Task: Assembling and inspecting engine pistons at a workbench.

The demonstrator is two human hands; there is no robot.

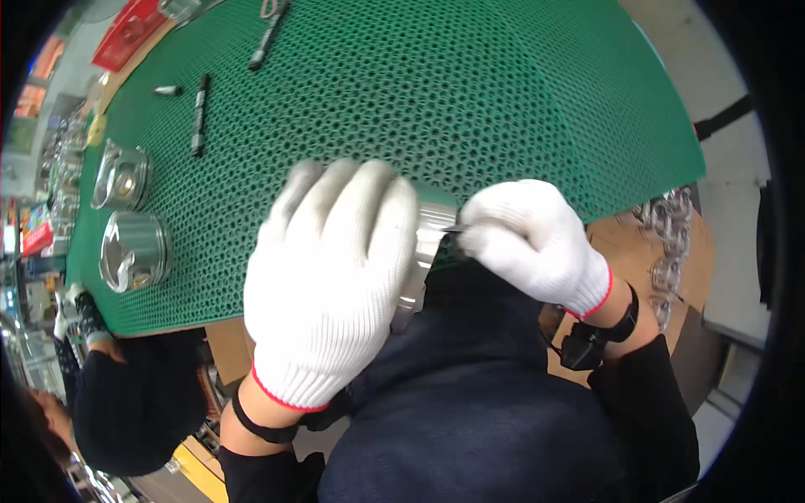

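My left hand, in a white knitted glove with a red cuff, is wrapped over a shiny metal piston. Only the piston's right side shows past the fingers; the rest is hidden. My right hand, gloved alike, is closed in a pinch. From its fingertips a thin dark blade-like piece sticks out to the left, against or very near the piston's side; its kind is too small to tell. Both hands are over the near edge of the green perforated mat.
Two pistons, one farther and one nearer, stand at the mat's left. Beyond lie a black marker, another marker, a small white-and-black piece and a red bin. More metal parts sit on cardboard at right. A co-worker is at lower left.
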